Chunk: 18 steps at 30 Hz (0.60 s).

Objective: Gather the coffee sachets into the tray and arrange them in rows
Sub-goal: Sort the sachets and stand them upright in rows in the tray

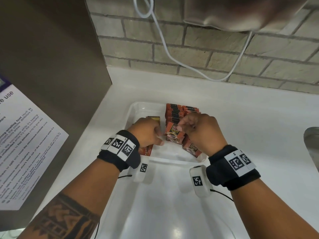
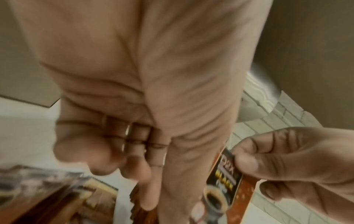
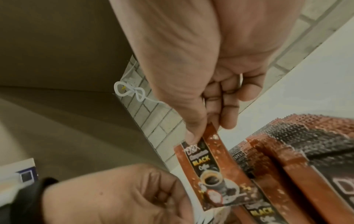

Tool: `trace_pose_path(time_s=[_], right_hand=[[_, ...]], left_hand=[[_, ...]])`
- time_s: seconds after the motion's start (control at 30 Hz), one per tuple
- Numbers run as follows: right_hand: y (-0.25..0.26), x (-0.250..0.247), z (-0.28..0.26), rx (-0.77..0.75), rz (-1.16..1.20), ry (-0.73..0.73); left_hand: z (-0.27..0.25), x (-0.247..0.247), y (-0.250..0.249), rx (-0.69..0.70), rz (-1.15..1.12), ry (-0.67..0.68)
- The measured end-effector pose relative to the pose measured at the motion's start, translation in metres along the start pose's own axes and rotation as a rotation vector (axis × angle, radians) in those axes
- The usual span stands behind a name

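Note:
A white tray (image 1: 138,107) sits on the white counter. Red-and-black coffee sachets (image 1: 179,111) stand packed in rows along its right side, seen close in the right wrist view as rows (image 3: 287,151). My right hand (image 1: 181,126) pinches the top edge of one sachet (image 1: 173,135) between thumb and fingers and holds it upright over the tray's middle; the pinch (image 3: 203,133) on the sachet (image 3: 214,174) shows clearly. My left hand (image 1: 159,137) is curled just left of that sachet, above other sachets (image 1: 146,150). Whether it holds anything is hidden.
A tall brown cabinet with a printed notice (image 1: 25,144) stands close on the left. Behind the tray is a brick wall with a hanging white cable (image 1: 172,54). A metal object (image 1: 312,140) sits at the right edge. More sachets (image 1: 192,147) lie at the tray's front right.

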State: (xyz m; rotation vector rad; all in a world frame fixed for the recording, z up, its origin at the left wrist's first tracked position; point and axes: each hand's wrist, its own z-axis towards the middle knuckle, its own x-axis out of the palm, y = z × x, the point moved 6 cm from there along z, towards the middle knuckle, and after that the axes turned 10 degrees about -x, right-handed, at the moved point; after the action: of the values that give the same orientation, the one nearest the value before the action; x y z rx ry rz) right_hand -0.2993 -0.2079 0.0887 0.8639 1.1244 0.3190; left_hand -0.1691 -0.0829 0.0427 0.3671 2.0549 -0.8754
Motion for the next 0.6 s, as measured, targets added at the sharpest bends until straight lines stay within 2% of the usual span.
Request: trace_pose_path(time_s=[0.1, 0.2, 0.27, 0.4, 0.6], right_hand=[[-0.009, 0.009, 0.001, 0.000, -0.148, 0.091], [-0.023, 0.021, 0.004, 0.031, -0.198, 0.126], [-0.030, 0.027, 0.007, 0.045, -0.264, 0.136], [-0.031, 0.032, 0.012, 0.050, -0.356, 0.174], [-0.035, 0.037, 0.014, 0.072, -0.362, 0.214]], left_hand=[[-0.004, -0.001, -0.002, 0.007, 0.149, 0.031], [-0.008, 0.018, -0.016, 0.068, 0.130, 0.248], [-0.005, 0.031, -0.024, 0.084, 0.177, 0.347], [0.004, 0.048, -0.032, 0.076, 0.275, 0.384], [0.013, 0.053, -0.036, 0.050, 0.314, 0.394]])
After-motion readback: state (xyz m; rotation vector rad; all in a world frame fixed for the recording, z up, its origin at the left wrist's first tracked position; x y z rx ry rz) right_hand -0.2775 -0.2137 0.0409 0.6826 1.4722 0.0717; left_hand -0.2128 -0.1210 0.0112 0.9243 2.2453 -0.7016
